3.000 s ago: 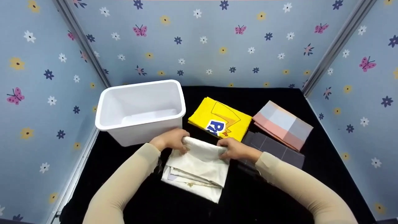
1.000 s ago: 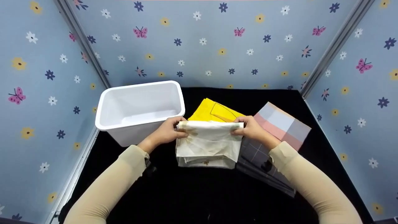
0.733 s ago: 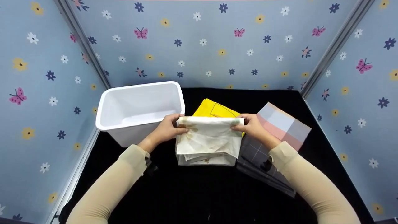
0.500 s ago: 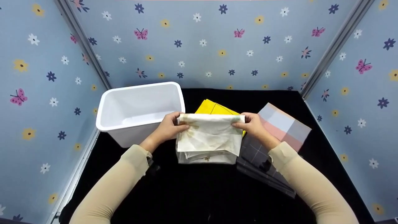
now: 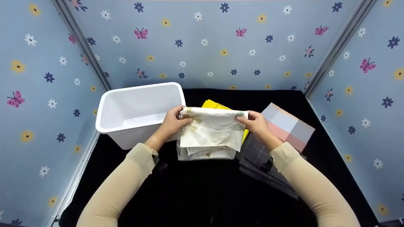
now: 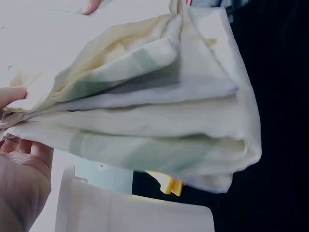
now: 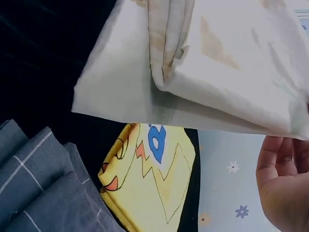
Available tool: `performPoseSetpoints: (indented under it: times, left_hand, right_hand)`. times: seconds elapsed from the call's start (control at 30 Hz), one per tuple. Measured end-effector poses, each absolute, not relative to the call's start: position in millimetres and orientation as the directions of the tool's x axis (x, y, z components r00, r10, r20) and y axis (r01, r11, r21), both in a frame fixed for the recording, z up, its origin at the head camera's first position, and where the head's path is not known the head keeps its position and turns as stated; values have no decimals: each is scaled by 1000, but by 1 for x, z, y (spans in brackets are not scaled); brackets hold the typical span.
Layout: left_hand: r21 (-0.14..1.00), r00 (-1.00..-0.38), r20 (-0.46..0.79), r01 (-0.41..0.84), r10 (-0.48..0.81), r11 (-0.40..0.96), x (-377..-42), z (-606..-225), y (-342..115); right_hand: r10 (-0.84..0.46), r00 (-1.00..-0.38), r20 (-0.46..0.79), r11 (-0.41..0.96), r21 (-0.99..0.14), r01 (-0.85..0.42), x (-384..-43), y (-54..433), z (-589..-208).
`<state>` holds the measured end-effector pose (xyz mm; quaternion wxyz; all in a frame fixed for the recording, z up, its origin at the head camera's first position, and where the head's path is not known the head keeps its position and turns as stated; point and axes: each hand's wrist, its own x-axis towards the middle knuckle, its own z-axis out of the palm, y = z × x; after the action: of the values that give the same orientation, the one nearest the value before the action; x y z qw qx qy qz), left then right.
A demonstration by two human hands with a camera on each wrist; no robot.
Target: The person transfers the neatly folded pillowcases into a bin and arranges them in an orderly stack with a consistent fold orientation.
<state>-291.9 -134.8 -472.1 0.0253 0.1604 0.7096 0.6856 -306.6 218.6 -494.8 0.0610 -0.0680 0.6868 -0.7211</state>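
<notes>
A folded cream cloth (image 5: 211,130) with faint printed patches hangs between my two hands in the head view. At its upper left corner my left hand (image 5: 172,123) pinches it, thumb in front. My right hand (image 5: 258,124) grips the upper right corner the same way. The left wrist view shows the many stacked layers of the cloth (image 6: 159,116) gathered at the fingers. From the right wrist the cloth (image 7: 231,72) appears with its lower edge above a yellow printed cloth (image 7: 154,179). My right fingers (image 7: 273,157) lie behind that edge.
Left of the hands stands a white bin (image 5: 142,126), its inside visible and bare. The yellow cloth (image 5: 217,104) is partly covered by the held one. To the right lie a dark checked cloth (image 5: 258,154) and a pink-and-grey checked cloth (image 5: 287,123) on the black tabletop (image 5: 195,192).
The cream cloth was gripped lower and tilted at first; both hands have since straightened it and raised it away from me, over more of the yellow cloth. The dark cloth's visible shape has shifted.
</notes>
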Motion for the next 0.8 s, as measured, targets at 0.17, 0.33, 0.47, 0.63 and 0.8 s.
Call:
performPoseSetpoints:
  times: [0.17, 0.33, 0.47, 0.63, 0.8]
  left_hand:
    - [982, -958, 188, 188, 218, -22, -295, -468, -127]
    - [983, -969, 183, 176, 168, -56, -299, -462, -117]
    - [982, -975, 182, 173, 128, -78, -301, -460, -111]
    - [982, -977, 172, 161, 125, -98, -301, -459, -106]
    - [984, -979, 154, 140, 130, -114, -301, -457, -103]
  right_hand:
    - [-171, -985, -22, -71, -997, 35, -310, 218, -498]
    - [-193, -980, -56, -83, -994, 73, -313, 217, -502]
    - [-231, -970, -73, -82, -992, 94, -314, 217, -506]
    - [-298, -951, -80, -41, -994, 97, -315, 217, -513]
    - [-322, -943, -91, 35, -996, 84, -315, 215, -519]
